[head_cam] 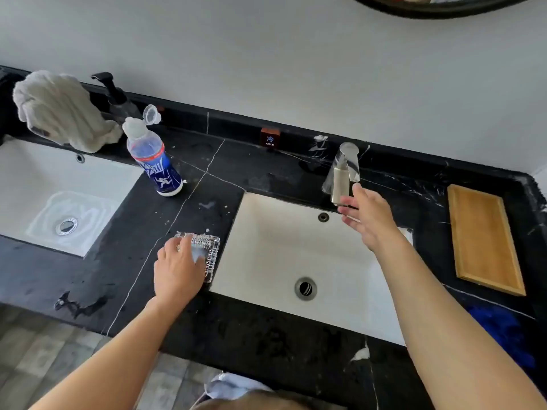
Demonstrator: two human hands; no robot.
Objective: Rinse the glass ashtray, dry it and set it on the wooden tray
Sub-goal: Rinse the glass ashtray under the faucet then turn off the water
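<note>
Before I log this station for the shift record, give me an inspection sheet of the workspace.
Surface: black marbled counter, white smears, two white sinks.
Job's things: ashtray on the counter left of the sink; tray bare, at right; tap, no water seen.
Clutter: open bottle, pump dispenser, towel, blue cloth.
Hands: left hand on the ashtray; right hand open at the tap.
Cables: nothing seen.
Surroundings: white wall, mirror edge, tiled floor.
</note>
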